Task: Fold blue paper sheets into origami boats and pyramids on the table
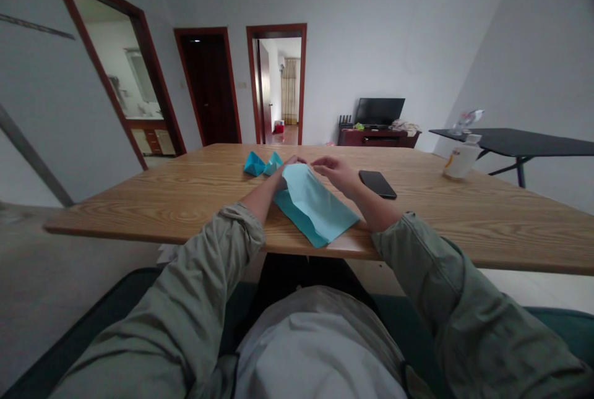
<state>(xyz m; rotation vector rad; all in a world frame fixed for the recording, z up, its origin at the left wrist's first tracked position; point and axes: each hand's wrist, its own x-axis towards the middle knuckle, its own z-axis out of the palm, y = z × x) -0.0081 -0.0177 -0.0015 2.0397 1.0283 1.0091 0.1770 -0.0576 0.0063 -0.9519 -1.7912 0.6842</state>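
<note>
A sheet of light blue paper (pixel 320 201) is loosely folded over on itself, its near corner close to the front edge of the wooden table. My left hand (pixel 288 169) is at the far left end of the paper and grips it there; the sheet hides part of its fingers. Over the far right side of the sheet, my right hand (pixel 341 175) has its fingers bent slightly and apart, with nothing seen in them. Beyond my left forearm stand two small folded paper shapes, a darker blue one (pixel 254 164) and a lighter blue one (pixel 273 164).
A black phone (pixel 377 184) lies on the table (pixel 185 210) just right of my right hand. Farther right stands a white pump bottle (pixel 463 156). Behind it is a black folding table (pixel 533 140). A television (pixel 380 111) sits on a cabinet by the far wall.
</note>
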